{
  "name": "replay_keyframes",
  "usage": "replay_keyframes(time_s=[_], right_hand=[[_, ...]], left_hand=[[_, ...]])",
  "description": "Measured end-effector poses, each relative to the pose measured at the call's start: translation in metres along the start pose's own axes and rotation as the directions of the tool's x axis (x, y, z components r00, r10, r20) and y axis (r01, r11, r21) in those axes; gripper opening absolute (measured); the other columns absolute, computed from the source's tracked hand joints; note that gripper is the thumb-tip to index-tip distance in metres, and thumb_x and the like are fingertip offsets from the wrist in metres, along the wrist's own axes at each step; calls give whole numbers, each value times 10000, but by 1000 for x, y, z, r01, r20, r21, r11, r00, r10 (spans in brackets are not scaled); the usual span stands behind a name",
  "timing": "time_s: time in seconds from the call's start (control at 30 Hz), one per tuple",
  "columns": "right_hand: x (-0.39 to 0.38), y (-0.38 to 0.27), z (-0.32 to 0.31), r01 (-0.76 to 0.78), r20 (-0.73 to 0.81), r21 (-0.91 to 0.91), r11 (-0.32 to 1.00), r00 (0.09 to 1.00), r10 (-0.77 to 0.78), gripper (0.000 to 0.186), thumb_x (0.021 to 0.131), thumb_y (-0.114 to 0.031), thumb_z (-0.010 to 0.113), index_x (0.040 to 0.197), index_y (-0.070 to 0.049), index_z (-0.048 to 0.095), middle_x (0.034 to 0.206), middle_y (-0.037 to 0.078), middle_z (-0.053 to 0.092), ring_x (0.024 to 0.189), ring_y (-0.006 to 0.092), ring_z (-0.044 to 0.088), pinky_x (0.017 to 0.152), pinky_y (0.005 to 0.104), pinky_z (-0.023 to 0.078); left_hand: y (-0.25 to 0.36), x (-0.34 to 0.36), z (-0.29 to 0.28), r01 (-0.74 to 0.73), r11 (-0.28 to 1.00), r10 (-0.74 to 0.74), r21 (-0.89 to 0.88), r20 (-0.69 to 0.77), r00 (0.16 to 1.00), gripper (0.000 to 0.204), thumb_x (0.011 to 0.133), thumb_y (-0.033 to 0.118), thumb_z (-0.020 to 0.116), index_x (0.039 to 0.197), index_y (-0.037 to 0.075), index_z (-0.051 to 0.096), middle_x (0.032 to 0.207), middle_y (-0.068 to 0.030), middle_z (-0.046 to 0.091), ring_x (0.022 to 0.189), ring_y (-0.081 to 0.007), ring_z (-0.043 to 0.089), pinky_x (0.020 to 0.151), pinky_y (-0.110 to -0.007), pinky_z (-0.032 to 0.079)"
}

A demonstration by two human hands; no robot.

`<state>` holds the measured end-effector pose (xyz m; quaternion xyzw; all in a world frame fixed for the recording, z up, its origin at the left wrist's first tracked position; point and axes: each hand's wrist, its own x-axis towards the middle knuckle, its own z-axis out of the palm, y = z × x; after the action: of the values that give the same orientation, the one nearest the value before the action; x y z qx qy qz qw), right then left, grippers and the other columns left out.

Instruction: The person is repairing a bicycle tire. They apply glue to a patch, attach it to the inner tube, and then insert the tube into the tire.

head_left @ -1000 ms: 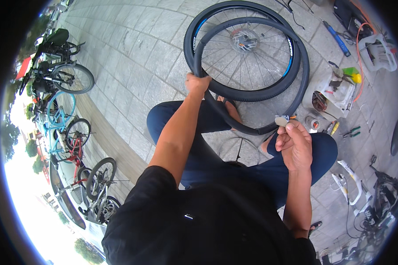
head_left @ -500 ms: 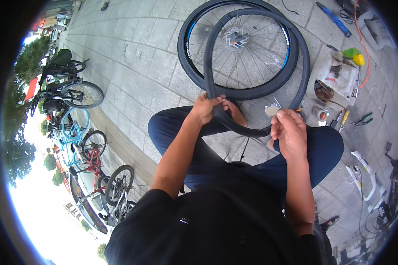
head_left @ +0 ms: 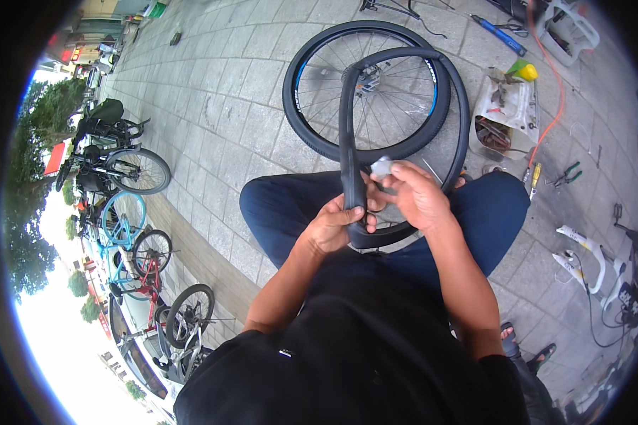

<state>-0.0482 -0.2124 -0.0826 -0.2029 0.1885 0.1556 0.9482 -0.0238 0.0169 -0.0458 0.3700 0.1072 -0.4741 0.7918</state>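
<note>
Black tube (head_left: 348, 134), pale piece (head_left: 381, 167) in hands (head_left: 331, 222) (head_left: 422, 197)

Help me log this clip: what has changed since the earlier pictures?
The left hand, still on the black tube, has come nearer the shirt; the right hand, still holding a pale piece, has moved left toward the tube. The wheel still lies on the paving.

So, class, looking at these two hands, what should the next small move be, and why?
Probably hold the small pale piece against the black tube near the left hand: that hand grips the tube, while the right hand pinches the piece close beside it; blur hides whether they touch.
</note>
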Motion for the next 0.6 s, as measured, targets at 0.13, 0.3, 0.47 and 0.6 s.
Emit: replay_keyframes(time_s=[0.13,0.3,0.47,0.6], right_hand=[[13,31,11,-50,208,111,993,978,26,154,1041,-192,682,1103,-54,713,955,58,696,1030,236,690,960,421,542],[19,63,13,13,218,-85,996,976,6,176,1048,-195,685,1122,-39,717,963,51,709,998,188,685,964,388,536],[2,64,10,-8,230,-220,975,971,60,174,1055,-190,690,1119,-36,738,1009,49,725,970,155,686,963,356,522],[-9,60,14,-7,309,-341,940,944,119,175,1057,-184,689,1094,-20,738,1024,43,731,1001,150,683,979,327,496]], left_hand=[[-18,-20,2,102,995,-102,4,55,993,431,1001,38,730,1408,-1,593,1153,-133,722,1056,-282,749,961,-437,607],[-10,-47,-8,107,932,-43,345,-189,981,599,995,81,745,1526,0,479,1344,-160,677,1229,-281,690,1019,-457,588],[47,-39,-19,89,922,67,376,-384,921,764,1061,237,698,1710,171,300,1422,-143,629,1186,-239,669,946,-466,607],[76,-2,-6,343,473,-35,811,-372,928,906,1003,387,798,1727,248,271,1281,-150,725,1092,-222,691,774,-362,594]])
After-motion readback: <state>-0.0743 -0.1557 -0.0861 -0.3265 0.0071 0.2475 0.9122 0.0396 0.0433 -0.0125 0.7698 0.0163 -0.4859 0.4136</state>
